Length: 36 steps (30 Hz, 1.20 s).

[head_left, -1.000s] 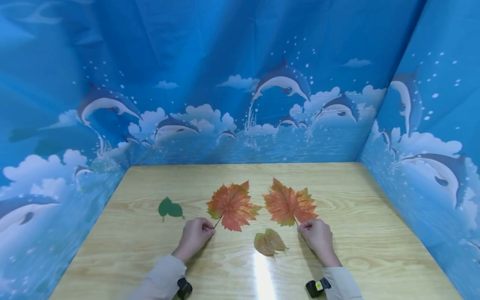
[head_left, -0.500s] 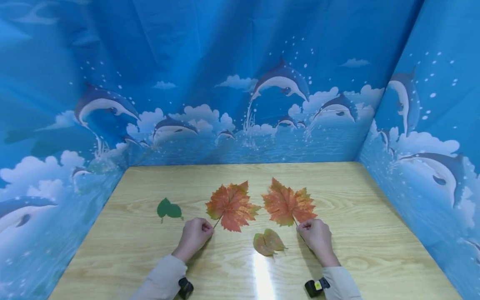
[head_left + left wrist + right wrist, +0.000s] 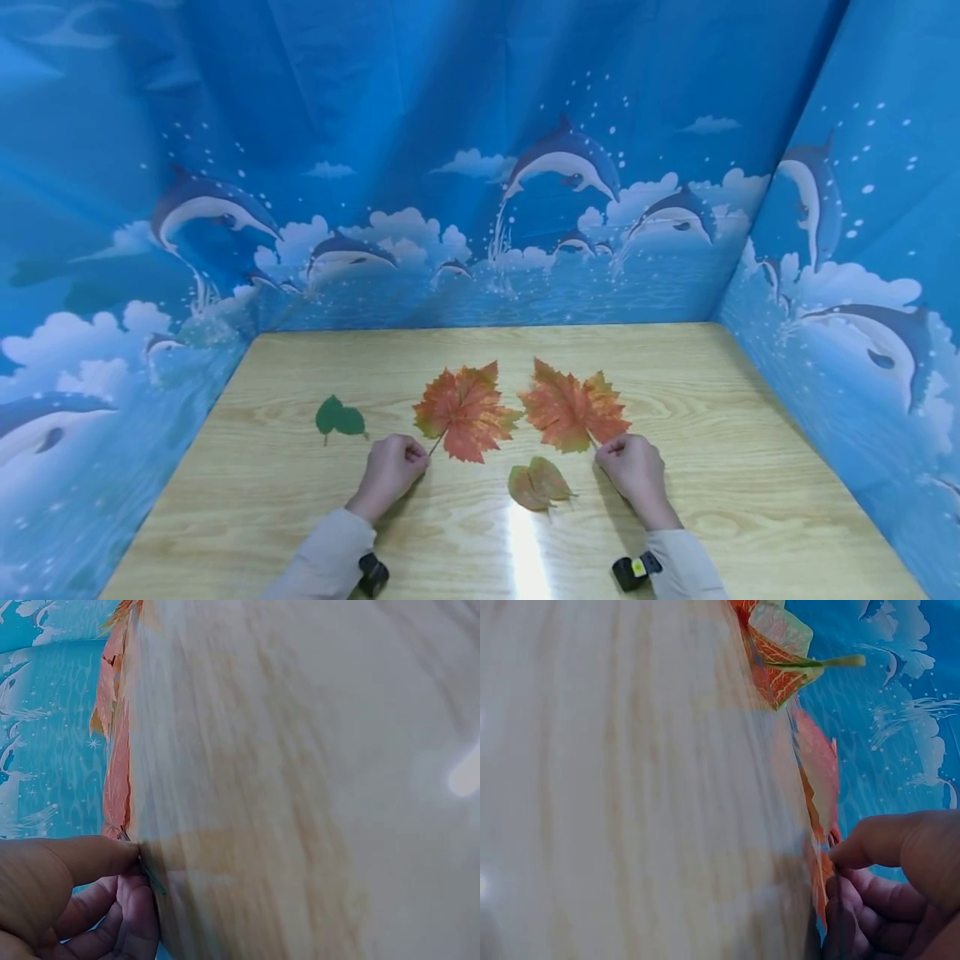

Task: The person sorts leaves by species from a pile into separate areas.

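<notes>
Two large orange-red maple leaves lie side by side on the table. My left hand (image 3: pixel 393 468) pinches the stem of the left maple leaf (image 3: pixel 467 412) between thumb and fingers, low over the wood. The stem of the right maple leaf (image 3: pixel 573 408) is pinched in the same way by my right hand (image 3: pixel 634 472). The left wrist view shows the left thumb (image 3: pixel 101 856) against the stem, with the leaf edge-on beyond it. In the right wrist view, the thumb (image 3: pixel 877 841) presses the other stem near the tabletop.
Between the hands and closer to me lies a pair of overlapping brownish-green leaves (image 3: pixel 538 484). Two small green leaves (image 3: pixel 340 416) lie on the left of the wood-grain table (image 3: pixel 285 517). A blue dolphin-print curtain (image 3: pixel 420 150) walls the table's back and sides.
The right maple leaf has shifted slightly to the left, with the right hand still on its stem. The left hand and left maple leaf stay in place.
</notes>
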Each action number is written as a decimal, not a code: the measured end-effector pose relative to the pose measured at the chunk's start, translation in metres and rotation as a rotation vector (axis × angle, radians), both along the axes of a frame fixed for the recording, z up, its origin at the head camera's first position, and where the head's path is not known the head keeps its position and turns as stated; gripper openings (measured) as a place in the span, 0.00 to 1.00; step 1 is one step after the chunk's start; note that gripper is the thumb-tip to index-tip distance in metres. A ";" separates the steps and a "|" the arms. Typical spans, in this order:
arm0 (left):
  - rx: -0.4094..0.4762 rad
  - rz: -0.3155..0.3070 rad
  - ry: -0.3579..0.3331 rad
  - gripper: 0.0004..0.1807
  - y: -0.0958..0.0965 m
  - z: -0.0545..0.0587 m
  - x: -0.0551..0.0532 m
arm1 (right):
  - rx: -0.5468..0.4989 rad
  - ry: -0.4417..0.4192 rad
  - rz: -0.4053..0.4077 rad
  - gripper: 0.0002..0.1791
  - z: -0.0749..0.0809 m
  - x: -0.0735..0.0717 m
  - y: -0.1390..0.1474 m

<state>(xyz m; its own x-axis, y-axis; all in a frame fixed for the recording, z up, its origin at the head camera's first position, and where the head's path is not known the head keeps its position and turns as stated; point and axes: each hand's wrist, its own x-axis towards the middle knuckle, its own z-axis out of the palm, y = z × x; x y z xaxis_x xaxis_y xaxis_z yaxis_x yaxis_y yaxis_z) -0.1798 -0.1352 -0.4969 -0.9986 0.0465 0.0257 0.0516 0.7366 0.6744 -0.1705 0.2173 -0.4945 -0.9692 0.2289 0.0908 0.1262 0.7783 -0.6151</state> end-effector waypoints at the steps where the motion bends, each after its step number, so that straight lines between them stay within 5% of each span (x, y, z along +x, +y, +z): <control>1: 0.001 0.004 -0.006 0.04 0.000 0.000 0.000 | -0.007 0.001 -0.003 0.05 0.000 0.000 0.000; 17: -0.015 0.011 -0.010 0.04 0.001 0.000 -0.002 | -0.201 -0.084 0.045 0.08 0.014 0.000 0.008; 29: -0.018 -0.006 0.005 0.05 -0.003 0.000 -0.002 | -0.296 -0.062 -0.060 0.16 0.042 -0.026 0.039; 36: -0.016 0.006 0.005 0.06 0.000 0.001 -0.003 | -0.274 -0.042 -0.154 0.17 0.040 -0.043 0.068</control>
